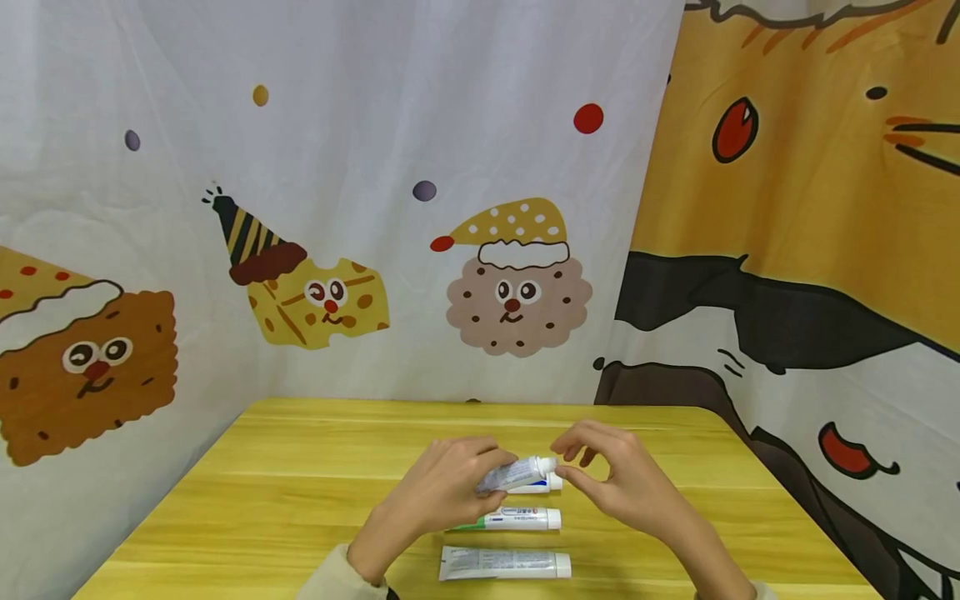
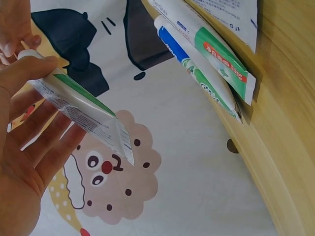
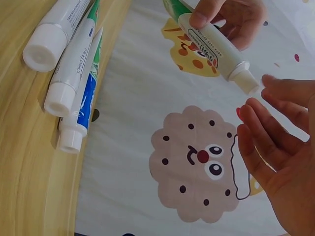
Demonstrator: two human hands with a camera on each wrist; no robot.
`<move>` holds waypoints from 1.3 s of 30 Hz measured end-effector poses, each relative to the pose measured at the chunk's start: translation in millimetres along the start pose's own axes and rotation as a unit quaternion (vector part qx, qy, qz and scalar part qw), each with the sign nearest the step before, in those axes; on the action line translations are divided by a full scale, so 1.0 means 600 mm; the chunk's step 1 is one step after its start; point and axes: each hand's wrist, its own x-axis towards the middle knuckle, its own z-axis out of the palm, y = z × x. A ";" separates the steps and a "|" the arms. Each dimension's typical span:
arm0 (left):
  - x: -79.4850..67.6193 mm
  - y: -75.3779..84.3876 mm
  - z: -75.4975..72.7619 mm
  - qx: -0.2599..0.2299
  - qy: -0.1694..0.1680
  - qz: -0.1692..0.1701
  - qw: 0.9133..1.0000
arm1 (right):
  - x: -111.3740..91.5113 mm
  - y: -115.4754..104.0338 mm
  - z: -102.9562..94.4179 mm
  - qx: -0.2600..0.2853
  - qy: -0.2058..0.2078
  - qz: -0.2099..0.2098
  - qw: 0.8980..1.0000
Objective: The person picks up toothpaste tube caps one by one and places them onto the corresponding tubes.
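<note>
My left hand holds a white and green toothpaste tube above the table, its white cap pointing right. Thumb and fingers pinch the tube near its capped end in the left wrist view. Just beside the cap is my right hand, its fingers spread and loosely bent with nothing between them; a small gap shows between it and the cap in the right wrist view. Below lie three more toothpaste tubes: a mostly white one nearest me, a white and green one, and a blue-marked one partly hidden by the held tube.
The yellow wood-grain table spreads out on both sides of the tubes. Behind its far edge hangs a white curtain printed with cartoon biscuits and cheese. An orange and black printed cloth hangs at the right.
</note>
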 end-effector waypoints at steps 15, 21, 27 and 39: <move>-0.001 -0.001 0.002 0.001 0.002 0.004 1.000 | 0.001 0.002 -0.003 0.018 0.001 -0.034 0.999; 0.000 0.001 0.001 0.005 0.008 0.009 1.000 | 0.001 0.002 -0.002 0.017 0.003 -0.027 0.999; 0.000 0.001 -0.001 0.003 0.005 0.006 1.000 | 0.000 0.003 -0.001 0.009 -0.003 -0.010 1.000; 0.000 0.001 -0.001 0.005 0.005 0.006 1.000 | -0.001 0.001 -0.001 0.004 -0.009 0.002 1.000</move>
